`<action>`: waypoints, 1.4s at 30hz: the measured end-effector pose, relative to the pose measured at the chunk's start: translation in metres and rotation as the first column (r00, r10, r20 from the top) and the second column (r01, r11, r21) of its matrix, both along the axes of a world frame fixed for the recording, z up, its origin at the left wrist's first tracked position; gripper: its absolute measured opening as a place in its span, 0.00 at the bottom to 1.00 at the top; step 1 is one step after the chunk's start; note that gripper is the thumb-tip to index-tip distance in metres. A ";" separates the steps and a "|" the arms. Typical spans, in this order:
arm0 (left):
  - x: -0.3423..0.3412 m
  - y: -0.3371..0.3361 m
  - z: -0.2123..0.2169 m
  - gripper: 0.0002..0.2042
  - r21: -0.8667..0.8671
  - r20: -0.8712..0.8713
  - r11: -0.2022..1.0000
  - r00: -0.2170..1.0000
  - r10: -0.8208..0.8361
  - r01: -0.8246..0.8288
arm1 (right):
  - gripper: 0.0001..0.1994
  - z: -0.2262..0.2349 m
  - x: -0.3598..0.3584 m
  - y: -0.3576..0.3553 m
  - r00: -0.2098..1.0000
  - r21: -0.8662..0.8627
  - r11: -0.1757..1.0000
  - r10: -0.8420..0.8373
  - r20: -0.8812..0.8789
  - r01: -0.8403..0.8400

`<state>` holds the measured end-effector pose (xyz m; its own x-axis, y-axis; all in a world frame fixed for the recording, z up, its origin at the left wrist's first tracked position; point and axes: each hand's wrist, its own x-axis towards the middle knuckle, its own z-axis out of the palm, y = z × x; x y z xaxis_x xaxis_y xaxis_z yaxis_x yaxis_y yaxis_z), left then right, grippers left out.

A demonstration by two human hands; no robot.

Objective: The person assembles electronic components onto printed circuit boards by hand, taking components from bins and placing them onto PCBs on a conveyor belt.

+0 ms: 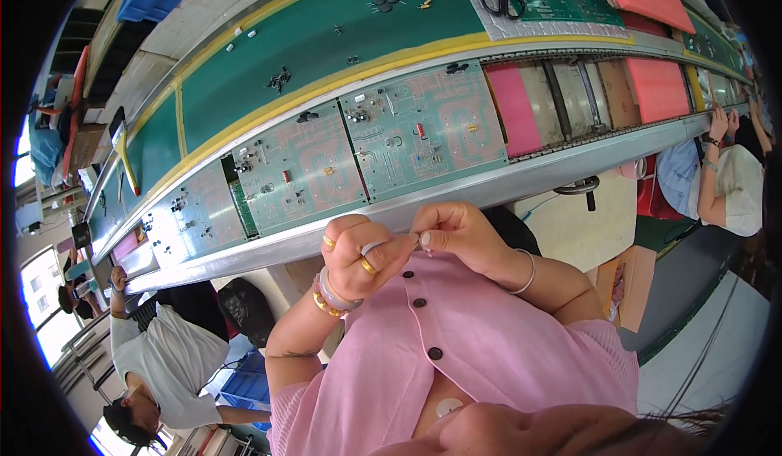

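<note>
My left hand (364,251) and my right hand (459,238) meet in front of my chest, close to the near metal rail (326,238). Both are closed, thumbs and fingertips pinched together around something too small to make out. Beyond them, green circuit boards lie in a row along the track. The nearest board (423,151) carries a few small parts, among them a red one and yellow ones. To its left sit a second board (297,171) and a third board (195,221), the latter washed out by glare. Neither hand touches a board.
On the green bench strip (309,41) behind the track lie black discs (386,2), a heap of small black parts (278,80) and black-handled scissors (503,0). Pink foam (656,89) lies on the track at right. Co-workers sit at the left (167,350) and right (727,183).
</note>
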<state>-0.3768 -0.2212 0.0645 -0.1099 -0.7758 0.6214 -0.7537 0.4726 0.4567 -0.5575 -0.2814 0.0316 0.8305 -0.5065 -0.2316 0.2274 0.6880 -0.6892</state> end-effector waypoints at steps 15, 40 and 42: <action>0.016 -0.047 -0.017 0.06 0.507 0.119 0.824 0.968 0.222 -0.252 | 0.27 -0.018 0.001 -0.005 0.857 -0.981 0.015 -0.484 -0.179 -0.196; 0.006 -0.038 -0.025 0.06 0.321 0.292 0.910 0.942 0.168 -0.262 | 0.21 -0.015 0.003 -0.006 0.818 -0.961 0.019 -0.520 -0.247 -0.277; 0.007 -0.036 -0.027 0.07 0.315 0.307 0.912 0.937 0.164 -0.263 | 0.21 -0.015 0.003 -0.006 0.820 -0.962 0.021 -0.517 -0.245 -0.274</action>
